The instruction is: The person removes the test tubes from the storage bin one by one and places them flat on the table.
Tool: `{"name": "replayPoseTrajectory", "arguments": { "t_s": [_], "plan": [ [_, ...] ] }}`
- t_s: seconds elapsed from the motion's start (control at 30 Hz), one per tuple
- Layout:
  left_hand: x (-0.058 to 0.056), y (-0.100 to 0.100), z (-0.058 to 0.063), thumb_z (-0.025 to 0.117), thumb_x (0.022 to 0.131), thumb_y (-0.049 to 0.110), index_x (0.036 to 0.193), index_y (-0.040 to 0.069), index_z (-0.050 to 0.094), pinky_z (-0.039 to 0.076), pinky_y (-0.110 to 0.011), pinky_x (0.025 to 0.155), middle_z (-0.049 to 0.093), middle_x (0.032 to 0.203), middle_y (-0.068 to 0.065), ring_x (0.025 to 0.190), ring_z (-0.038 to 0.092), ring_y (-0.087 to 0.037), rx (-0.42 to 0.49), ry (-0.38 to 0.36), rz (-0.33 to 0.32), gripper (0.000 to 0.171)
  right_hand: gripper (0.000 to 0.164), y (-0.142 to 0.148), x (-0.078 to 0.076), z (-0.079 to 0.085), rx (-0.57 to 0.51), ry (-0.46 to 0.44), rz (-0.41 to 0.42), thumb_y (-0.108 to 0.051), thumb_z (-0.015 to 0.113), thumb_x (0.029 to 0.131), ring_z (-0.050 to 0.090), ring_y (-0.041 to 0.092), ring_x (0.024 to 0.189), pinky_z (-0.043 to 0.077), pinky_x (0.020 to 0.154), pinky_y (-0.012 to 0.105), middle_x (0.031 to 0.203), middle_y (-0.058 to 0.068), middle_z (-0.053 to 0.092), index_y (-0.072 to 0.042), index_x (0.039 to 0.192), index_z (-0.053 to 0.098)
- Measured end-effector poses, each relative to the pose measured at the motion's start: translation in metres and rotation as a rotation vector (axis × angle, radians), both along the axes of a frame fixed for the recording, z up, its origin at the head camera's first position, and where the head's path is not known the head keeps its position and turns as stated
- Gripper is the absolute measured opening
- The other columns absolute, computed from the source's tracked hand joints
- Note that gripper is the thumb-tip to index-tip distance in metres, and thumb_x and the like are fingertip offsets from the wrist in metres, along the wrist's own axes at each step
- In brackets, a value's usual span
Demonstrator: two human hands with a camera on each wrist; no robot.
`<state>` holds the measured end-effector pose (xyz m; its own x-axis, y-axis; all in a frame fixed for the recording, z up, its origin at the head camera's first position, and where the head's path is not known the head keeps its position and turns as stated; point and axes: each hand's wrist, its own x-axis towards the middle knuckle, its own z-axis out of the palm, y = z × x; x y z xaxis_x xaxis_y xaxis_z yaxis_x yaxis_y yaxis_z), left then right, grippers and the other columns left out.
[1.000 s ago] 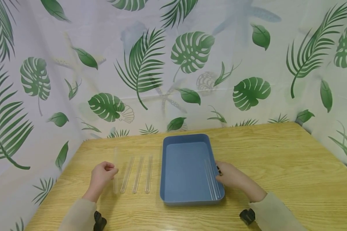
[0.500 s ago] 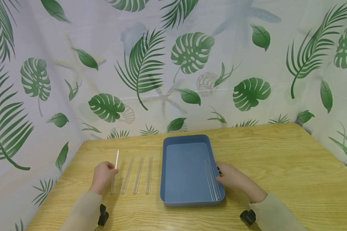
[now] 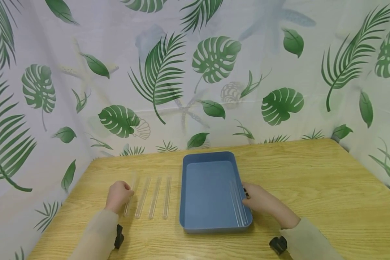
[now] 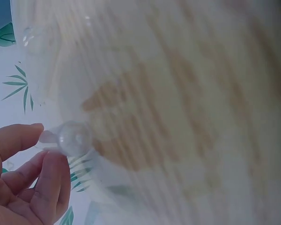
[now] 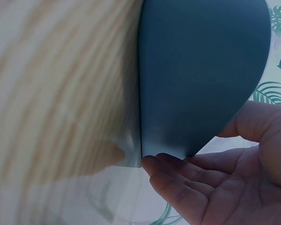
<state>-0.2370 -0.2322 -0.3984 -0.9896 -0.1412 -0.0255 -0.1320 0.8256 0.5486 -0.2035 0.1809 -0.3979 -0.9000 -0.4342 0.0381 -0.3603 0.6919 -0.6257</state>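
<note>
My left hand point(image 3: 118, 195) pinches a clear test tube point(image 3: 127, 208) between thumb and fingers, at the left of the table. In the left wrist view, the tube's rounded end point(image 4: 75, 138) points toward the camera beside the fingertips. Just right of it lie three more clear tubes, the nearest being this test tube point(image 3: 143, 198), side by side and slightly slanted. My right hand point(image 3: 258, 198) grips the right wall of a blue rectangular tray point(image 3: 208, 229). In the right wrist view its thumb is at the rim and its fingers point(image 5: 178, 180) lie against the outer wall.
Inside the tray, clear tubes point(image 3: 238, 204) lie together along the right wall. The wooden table point(image 3: 312, 180) reaches back to a leaf-patterned cloth point(image 3: 182, 90). Black wrist devices, one of them this dark strap point(image 3: 278, 245), hang below both sleeves.
My left hand has shifted a little to the right, and the pinched test tube has gone from nearly upright in view to a slant like the others. The right hand and tray stay put.
</note>
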Motion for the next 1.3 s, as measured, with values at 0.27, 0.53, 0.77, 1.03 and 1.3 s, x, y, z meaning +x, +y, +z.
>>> {"name": "replayPoseTrajectory", "arguments": {
  "t_s": [0.27, 0.53, 0.77, 1.03, 1.3],
  "plan": [
    [-0.0048, -0.0019, -0.0026, 0.059, 0.079, 0.004, 0.082, -0.009, 0.058, 0.046, -0.039, 0.059, 0.058, 0.079, -0.018, 0.067, 0.054, -0.026, -0.059, -0.006, -0.010, 0.013, 0.049, -0.0005, -0.0006, 0.0000, -0.003, -0.001, -0.002, 0.007, 0.048, 0.079, 0.054, 0.034, 0.094, 0.047, 0.071, 0.038, 0.107, 0.024, 0.054, 0.016, 0.125, 0.035],
    [-0.0056, -0.0031, -0.0039, 0.060, 0.079, 0.005, 0.082, -0.008, 0.059, 0.046, -0.038, 0.058, 0.058, 0.079, -0.016, 0.065, 0.053, -0.024, -0.075, -0.030, -0.004, 0.013, 0.050, -0.0008, -0.0004, 0.0018, 0.000, -0.018, -0.008, 0.007, 0.048, 0.079, 0.054, 0.033, 0.094, 0.046, 0.067, 0.035, 0.107, 0.023, 0.054, 0.016, 0.126, 0.034],
    [-0.0048, -0.0028, -0.0023, 0.060, 0.077, 0.006, 0.076, -0.006, 0.057, 0.043, -0.034, 0.054, 0.056, 0.073, -0.013, 0.061, 0.048, -0.022, -0.073, -0.048, -0.010, 0.012, 0.049, -0.0006, -0.0004, 0.0012, 0.008, 0.000, 0.002, 0.007, 0.048, 0.079, 0.054, 0.033, 0.094, 0.047, 0.070, 0.037, 0.108, 0.024, 0.054, 0.016, 0.125, 0.035],
    [-0.0023, -0.0023, -0.0014, 0.060, 0.079, 0.008, 0.084, -0.008, 0.056, 0.045, -0.035, 0.057, 0.058, 0.083, -0.018, 0.066, 0.051, -0.023, -0.058, -0.076, 0.003, 0.018, 0.049, -0.0006, 0.0003, 0.0015, 0.013, -0.004, -0.004, 0.006, 0.049, 0.079, 0.054, 0.034, 0.094, 0.047, 0.070, 0.037, 0.109, 0.025, 0.053, 0.016, 0.125, 0.035],
    [-0.0020, -0.0029, -0.0029, 0.060, 0.080, 0.010, 0.083, -0.007, 0.055, 0.042, -0.032, 0.054, 0.055, 0.081, -0.017, 0.065, 0.048, -0.023, -0.053, -0.088, 0.014, 0.018, 0.049, -0.0006, 0.0019, 0.0021, 0.007, -0.011, 0.000, 0.007, 0.049, 0.079, 0.054, 0.034, 0.094, 0.047, 0.070, 0.037, 0.108, 0.025, 0.054, 0.017, 0.125, 0.035]
  ]
}}
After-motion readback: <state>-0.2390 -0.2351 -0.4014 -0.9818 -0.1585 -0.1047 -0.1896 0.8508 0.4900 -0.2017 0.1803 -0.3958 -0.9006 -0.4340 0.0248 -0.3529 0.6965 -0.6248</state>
